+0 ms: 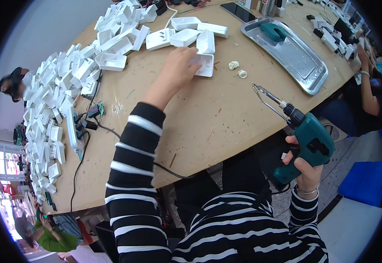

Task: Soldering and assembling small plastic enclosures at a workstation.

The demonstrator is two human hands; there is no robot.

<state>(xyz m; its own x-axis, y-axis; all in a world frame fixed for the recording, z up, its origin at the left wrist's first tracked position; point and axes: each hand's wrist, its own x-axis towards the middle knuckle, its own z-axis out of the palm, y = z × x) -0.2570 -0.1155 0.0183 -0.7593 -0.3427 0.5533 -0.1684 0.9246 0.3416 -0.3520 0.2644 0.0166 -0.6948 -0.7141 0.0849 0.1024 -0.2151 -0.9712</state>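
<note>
White plastic casing (207, 66) at twelve o'clock, the gun's tip clear of it.
From my remote seat, a heap of casings (50, 136) spreads between eight and eleven o'clock; I can't tell which are finished, so much may be left. At twelve, my left grip (178, 68) bends its fingers over the left end of the single casing, which lies at three o'clock from the palm; pinching or only touching, I can't tell. At three o'clock, my right grip (309, 174) is wrapped round the handle of a green soldering gun (312, 138), tip aimed toward ten; I judge nothing is being soldered this moment.
</note>
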